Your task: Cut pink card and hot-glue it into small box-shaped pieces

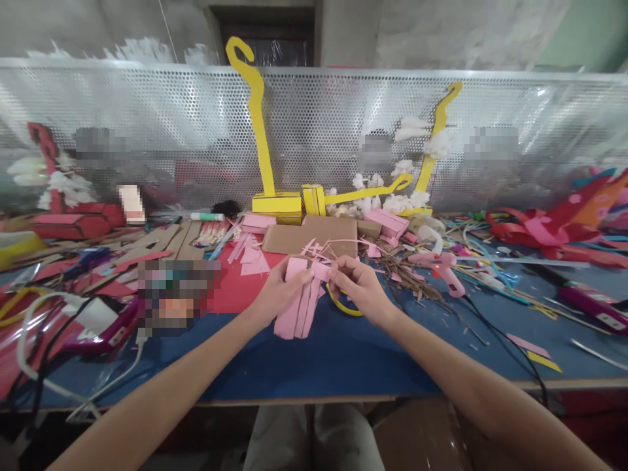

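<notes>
Over the front of the blue table, my left hand is closed around a pink paper-covered box with dark seams along its length. The box hangs tilted, its lower end toward me. My right hand pinches a small pink paper strip at the box's upper right edge; whether the strip is stuck to the box I cannot tell. Just under my right hand lies a yellow curved strip. A pink glue gun rests on the table to the right, its black cord running toward the front edge.
A brown cardboard piece, pink paper scraps and a red sheet lie behind my hands. Yellow hook-shaped pieces on boxes stand against the perforated metal screen. Twigs lie at right; cables clutter the left.
</notes>
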The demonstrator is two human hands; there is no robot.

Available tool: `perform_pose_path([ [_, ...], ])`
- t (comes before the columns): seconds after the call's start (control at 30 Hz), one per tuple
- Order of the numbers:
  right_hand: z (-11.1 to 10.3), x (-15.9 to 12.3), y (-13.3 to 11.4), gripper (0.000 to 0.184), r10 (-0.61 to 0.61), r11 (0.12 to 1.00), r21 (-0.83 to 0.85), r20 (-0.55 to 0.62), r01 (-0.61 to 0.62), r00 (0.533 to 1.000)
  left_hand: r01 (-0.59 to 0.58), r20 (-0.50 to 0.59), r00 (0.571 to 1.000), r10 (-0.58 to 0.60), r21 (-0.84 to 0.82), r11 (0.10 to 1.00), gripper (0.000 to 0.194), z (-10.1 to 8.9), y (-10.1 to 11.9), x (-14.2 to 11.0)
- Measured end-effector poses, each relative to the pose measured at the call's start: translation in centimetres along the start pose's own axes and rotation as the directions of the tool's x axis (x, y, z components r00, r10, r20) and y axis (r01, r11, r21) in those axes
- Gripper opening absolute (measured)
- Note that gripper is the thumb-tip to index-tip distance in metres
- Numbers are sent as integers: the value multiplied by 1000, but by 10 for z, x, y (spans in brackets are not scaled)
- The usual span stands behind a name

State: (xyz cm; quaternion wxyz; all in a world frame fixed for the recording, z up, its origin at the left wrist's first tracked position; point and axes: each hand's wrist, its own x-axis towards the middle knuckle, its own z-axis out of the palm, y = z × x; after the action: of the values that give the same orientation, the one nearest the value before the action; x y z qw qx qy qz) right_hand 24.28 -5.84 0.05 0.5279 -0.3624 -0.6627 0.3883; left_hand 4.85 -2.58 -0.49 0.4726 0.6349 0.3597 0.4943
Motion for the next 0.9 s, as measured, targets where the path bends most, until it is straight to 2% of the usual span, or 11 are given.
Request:
perform_pose_path([
  [0.23, -13, 2, 3, 18, -63, 973, -224, -40, 53, 997, 80, -155, 985, -71, 55, 995, 45, -26, 1, 15],
  [0.37, -11, -23, -3, 7, -88, 884, -450, 104, 126, 991, 115, -214, 974, -77, 172, 978, 44, -41, 2, 22],
  [0.47, 0, -54, -5, 13, -97, 795, -568, 229, 214, 969, 89, -185, 982, -36, 289, 953, 41, -50, 7, 26],
  [0.5, 2, -63, -5, 14, -100, 737, -620, 291, 268, 951, 74, -163, 986, -22, 326, 942, 40, -53, 8, 27],
  [0.57, 0, -74, -6, 18, -68, 486, -755, 469, 439, 881, 58, -108, 994, -16, 393, 918, 39, -60, 10, 29],
  [0.6, -5, -74, -7, 19, -41, 390, -783, 512, 485, 858, 59, -74, 997, -30, 420, 905, 40, -64, 10, 31],
  [0.63, -13, -72, -9, 19, -18, 325, -805, 519, 496, 855, 65, -48, 998, -48, 445, 893, 42, -69, 9, 32],
  [0.7, -36, -58, -11, 23, -38, 236, -854, 469, 464, 882, 84, -10, 996, -93, 525, 847, 51, -79, 4, 33],
  [0.77, -63, -38, -10, 34, -44, 94, -897, 429, 431, 902, 69, 26, 993, -115, 659, 749, 61, -88, -2, 35],
  [0.83, -85, -20, -5, 45, -9, -51, -888, 458, 457, 889, 19, 75, 991, -107, 730, 683, 65, -94, -8, 36],
  [0.9, -99, -7, 2, 47, 35, -148, -825, 546, 545, 837, -48, 105, 993, -51, 769, 637, 61, -95, -9, 35],
])
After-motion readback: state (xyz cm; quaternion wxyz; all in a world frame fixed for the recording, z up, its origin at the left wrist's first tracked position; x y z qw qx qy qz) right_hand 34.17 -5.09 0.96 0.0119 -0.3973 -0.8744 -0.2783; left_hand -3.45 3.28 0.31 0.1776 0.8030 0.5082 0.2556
